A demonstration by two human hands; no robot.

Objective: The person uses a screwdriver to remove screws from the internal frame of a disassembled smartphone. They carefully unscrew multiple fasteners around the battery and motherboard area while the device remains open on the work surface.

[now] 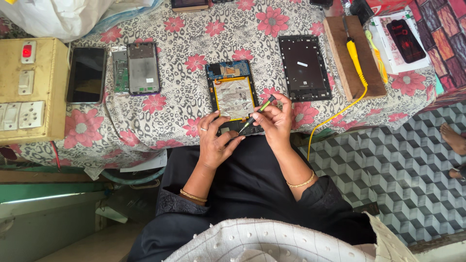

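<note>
The opened tablet (234, 97) is laid on the flowered tablecloth (194, 29), directly in front of both hands. Its lower edge is pressed by the left hand (215, 140), fingers bent. A small screwdriver (257, 112) is gripped by the right hand (275, 121), its tip placed on the tablet's lower part

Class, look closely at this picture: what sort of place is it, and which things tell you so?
Probably a small phone and tablet repair bench: an opened tablet under a screwdriver, a dismantled phone and a soldering iron on a flowered cloth.
</note>
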